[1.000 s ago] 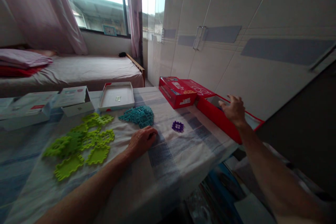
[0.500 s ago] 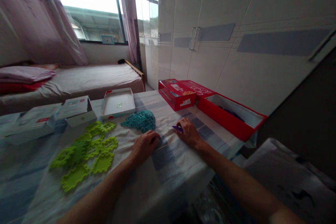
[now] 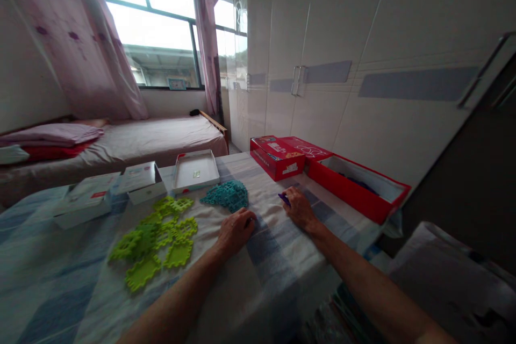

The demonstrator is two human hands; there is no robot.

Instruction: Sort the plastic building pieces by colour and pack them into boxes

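Note:
My right hand [image 3: 299, 207] rests over the striped cloth with its fingers closed on a thin purple piece [image 3: 284, 199], seen edge-on. To its left, my left hand [image 3: 234, 232] lies on the cloth with its fingers curled. Something small and dark shows at its fingertips, too little to name. Just beyond the left hand sits a pile of teal openwork pieces [image 3: 229, 194]. Several lime-green flat pieces with notched edges [image 3: 178, 253] are spread out to the left.
A shallow white box lid [image 3: 197, 172] and white boxes [image 3: 144, 180] stand at the table's far left. A closed red box [image 3: 277, 158] and an open red box [image 3: 355, 189] with dark contents line the right edge. A wardrobe [image 3: 322, 113] rises behind them.
My view has tipped upward and a little left, so everything sits lower and mostly further right. Both hands stay in nearly the same places on the table, the purple piece still in the right.

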